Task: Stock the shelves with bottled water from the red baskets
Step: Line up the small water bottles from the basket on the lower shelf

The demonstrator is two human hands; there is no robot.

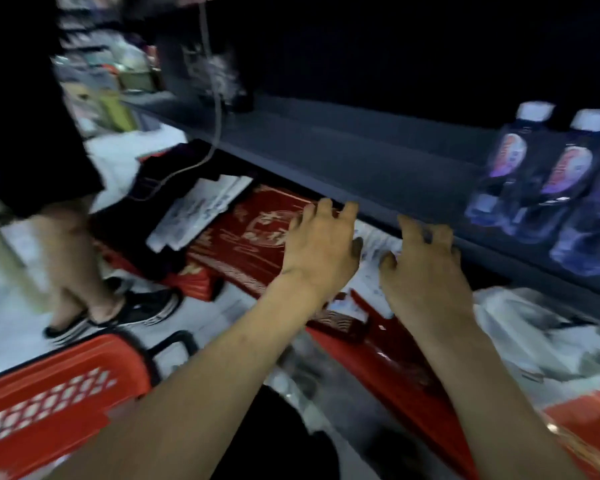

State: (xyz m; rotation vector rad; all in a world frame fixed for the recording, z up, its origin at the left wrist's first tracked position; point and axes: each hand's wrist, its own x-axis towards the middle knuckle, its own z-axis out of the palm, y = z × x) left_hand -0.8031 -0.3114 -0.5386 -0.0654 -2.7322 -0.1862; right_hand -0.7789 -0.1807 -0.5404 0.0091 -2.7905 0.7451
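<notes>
Both hands empty. We record the left hand [321, 249] spread, fingers splayed, its fingertips reaching the front lip of the dark shelf [326, 147]. Right hand [421, 263] likewise unclenched, fingers loosely curled, just below the same lip. Under the hands, on the lower level: red packaged goods [253, 233] and white plastic bags [194, 213]; whether the hands touch them we cannot tell, the frame is blurred. Two water bottles [548, 164] with white caps stand on the shelf, well right of the hands. One red basket [49, 400] sits on the floor, lower left. Beside it, another person's leg and black shoe [136, 311].
</notes>
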